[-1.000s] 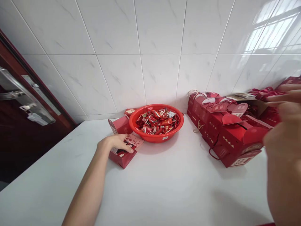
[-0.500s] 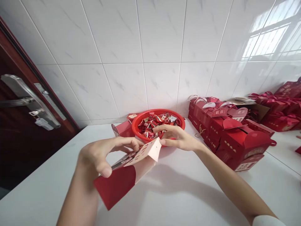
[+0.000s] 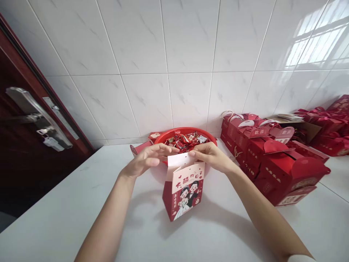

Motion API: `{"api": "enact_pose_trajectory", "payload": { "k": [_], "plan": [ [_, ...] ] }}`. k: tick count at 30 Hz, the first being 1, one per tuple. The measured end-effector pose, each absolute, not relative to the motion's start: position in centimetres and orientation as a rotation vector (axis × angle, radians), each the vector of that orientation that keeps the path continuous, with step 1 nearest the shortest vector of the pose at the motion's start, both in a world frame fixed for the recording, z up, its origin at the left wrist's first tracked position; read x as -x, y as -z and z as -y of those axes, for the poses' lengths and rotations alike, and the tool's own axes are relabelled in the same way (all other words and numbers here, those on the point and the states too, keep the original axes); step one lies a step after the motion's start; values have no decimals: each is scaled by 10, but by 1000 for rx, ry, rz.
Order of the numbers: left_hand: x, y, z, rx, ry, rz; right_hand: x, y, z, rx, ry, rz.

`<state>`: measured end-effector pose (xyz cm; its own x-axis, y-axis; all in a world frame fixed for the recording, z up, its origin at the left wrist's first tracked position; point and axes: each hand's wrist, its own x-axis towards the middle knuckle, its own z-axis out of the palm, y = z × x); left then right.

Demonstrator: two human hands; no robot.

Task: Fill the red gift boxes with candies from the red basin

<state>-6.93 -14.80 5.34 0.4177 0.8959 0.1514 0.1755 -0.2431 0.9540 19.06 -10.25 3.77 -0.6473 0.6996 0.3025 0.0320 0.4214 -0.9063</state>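
Observation:
A red and pale pink paper box [image 3: 187, 193] with a cartoon couple on its front hangs upright, slightly tilted, over the white table. My right hand [image 3: 214, 155] pinches its top edge at the right corner. Beside the upper left edge is my left hand [image 3: 148, 158], its fingers apart and holding nothing. Behind both hands a red plastic basket [image 3: 209, 136] contains wrapped sweets [image 3: 181, 141], partly hidden by the hands.
Several red boxes [image 3: 275, 171] stand in rows on the right of the white table [image 3: 89, 214]. Another red box [image 3: 137, 148] lies left of the basket. A tiled wall [image 3: 144, 94] rises behind; a dark red door [image 3: 24, 145] is at the left.
The box has swung from lying sideways to hanging upright, its printed front now facing me. My left hand has let go of it and moved up and right.

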Motion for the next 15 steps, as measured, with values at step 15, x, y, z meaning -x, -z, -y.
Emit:
{"api": "enact_pose_trajectory", "payload": {
  "k": [15],
  "plan": [
    [37,-41,141,-1841,-548,-1210,-195,-20,80,706,-1081,2247]
  ]
}}
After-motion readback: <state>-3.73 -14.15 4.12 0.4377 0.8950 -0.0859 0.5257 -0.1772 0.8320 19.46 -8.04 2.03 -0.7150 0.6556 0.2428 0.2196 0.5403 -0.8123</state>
